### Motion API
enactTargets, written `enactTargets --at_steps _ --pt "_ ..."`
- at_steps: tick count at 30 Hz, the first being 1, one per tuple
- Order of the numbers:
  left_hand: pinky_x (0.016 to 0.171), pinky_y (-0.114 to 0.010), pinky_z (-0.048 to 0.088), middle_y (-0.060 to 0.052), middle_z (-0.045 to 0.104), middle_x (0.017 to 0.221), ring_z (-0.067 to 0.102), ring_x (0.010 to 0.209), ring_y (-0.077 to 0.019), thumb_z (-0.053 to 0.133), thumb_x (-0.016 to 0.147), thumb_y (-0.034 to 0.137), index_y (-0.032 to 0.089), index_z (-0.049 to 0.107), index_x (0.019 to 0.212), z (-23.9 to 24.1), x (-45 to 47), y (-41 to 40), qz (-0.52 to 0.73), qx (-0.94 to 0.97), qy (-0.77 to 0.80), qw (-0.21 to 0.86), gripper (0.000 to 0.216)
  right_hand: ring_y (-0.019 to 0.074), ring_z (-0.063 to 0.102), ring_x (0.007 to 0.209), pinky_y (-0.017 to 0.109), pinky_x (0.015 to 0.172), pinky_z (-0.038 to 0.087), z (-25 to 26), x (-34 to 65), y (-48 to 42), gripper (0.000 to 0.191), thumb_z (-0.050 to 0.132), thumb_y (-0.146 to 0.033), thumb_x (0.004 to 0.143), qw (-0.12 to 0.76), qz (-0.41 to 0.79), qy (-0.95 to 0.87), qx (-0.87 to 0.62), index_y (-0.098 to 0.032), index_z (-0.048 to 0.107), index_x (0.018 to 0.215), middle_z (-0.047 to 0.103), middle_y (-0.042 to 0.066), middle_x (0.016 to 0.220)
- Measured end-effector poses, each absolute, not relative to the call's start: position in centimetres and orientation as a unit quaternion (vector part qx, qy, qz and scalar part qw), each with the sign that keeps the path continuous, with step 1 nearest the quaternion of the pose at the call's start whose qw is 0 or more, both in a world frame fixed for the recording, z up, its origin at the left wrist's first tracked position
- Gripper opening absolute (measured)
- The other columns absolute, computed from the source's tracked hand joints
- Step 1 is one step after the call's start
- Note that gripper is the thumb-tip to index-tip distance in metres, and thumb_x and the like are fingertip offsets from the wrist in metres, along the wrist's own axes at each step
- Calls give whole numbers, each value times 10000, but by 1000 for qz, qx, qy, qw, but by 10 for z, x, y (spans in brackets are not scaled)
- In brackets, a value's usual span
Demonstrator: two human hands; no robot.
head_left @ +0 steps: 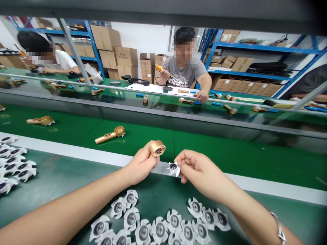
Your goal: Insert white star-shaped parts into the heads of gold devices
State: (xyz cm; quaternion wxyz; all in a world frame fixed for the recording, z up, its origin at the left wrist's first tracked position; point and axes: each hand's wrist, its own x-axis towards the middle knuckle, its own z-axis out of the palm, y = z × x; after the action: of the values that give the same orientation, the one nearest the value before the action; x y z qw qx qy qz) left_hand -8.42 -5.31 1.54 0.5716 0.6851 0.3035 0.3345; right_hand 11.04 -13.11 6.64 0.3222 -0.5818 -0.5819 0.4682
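Note:
My left hand (141,166) grips a gold-coloured handled part (157,148), its round head turned toward my right hand. Between finger and thumb, my right hand (198,169) pinches a small white finned piece with a dark centre (174,167), just right of and below the gold head. The two parts are a short gap apart. Below my hands, several more white finned pieces (158,224) lie spread on the green bench.
Another batch of white finned pieces (14,163) lies at the left. Two gold handled parts (110,134) (41,120) rest on the green conveyor belt (230,153). Across it, one person (184,68) holds an orange tool, and another (48,58) sits far left. Cartons fill blue shelves (255,61).

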Motion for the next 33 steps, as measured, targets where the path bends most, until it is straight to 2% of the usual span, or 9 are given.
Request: enactTargets --at_steps 5,13,19,24,30,33 --pt "688 -236 394 7 577 913 515 765 -138 469 787 154 223 523 1101 26 -86 -61 282 784 307 460 326 136 556 566 221 547 390 59 96 -136 79 478 -190 850 408 469 -555 -553 -215 458 922 516 -74 618" --pt "575 -232 340 32 563 748 493 608 -135 435 753 114 258 430 1278 31 -90 -65 229 845 301 378 545 150 561 563 220 518 374 55 89 -137 118 492 -229 876 424 461 -547 -555 -227 409 960 543 -71 608" --pt "531 -237 330 38 541 675 483 541 -142 514 775 201 232 354 1334 35 -94 -66 197 876 276 344 582 156 588 598 242 573 404 49 89 -139 125 498 -261 903 452 478 -516 -549 -226 400 971 576 -58 634" --pt "538 -225 361 11 599 787 552 616 -161 643 735 339 247 386 1326 32 -95 -64 205 892 268 302 652 152 582 570 250 579 410 51 87 -138 227 553 -326 872 473 520 -481 -524 -222 382 980 591 -54 661" --pt "587 -228 412 5 636 816 593 663 -166 638 776 374 248 388 1328 30 -96 -60 209 899 258 285 619 142 558 521 246 564 416 52 86 -133 374 647 -416 779 473 610 -420 -478 -217 357 906 574 -55 629" --pt "591 -234 422 2 642 816 594 656 -163 621 796 369 240 397 1316 30 -95 -60 212 898 257 286 580 138 550 525 249 582 420 49 85 -133 375 649 -415 795 487 615 -416 -460 -218 354 919 571 -59 620"
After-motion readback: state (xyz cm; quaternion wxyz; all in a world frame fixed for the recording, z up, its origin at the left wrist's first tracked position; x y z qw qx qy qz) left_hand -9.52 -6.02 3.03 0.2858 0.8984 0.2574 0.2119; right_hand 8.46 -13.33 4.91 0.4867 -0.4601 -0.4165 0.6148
